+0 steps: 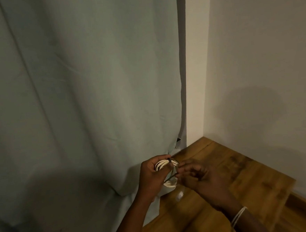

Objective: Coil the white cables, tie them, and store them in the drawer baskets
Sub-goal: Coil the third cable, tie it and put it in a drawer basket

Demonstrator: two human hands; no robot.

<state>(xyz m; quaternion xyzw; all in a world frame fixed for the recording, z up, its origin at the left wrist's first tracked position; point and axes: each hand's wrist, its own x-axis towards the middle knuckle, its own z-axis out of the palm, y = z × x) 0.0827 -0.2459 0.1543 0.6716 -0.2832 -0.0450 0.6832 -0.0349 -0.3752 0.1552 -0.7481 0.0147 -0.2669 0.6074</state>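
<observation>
Nearest me, low and right of centre in the frame, my right hand (pixel 198 176) has its fingers curled in toward a thin dark tie (pixel 171 177), and I judge it is pinching the loose end, though the dim light blurs the fingertips. Just left of it my left hand (pixel 152 177) is wrapped round the coiled white cable (pixel 163 164), thumb over the loops, with the dark band crossing the top of the bundle. Lower loops hang pale beneath the palm. Both hands sit over the wooden surface (pixel 225 174) in the lower right, beside the grey-green curtain (pixel 74 94) filling the left of the frame; a cream wall (pixel 262 54) stands at upper right.

As I read it, the tie is not yet cinched. If my left grip eases, the loops could spring apart and slip out of the band. Pulling the end too hard or off-line could drag the band off the bundle. No drawer baskets show from this angle
</observation>
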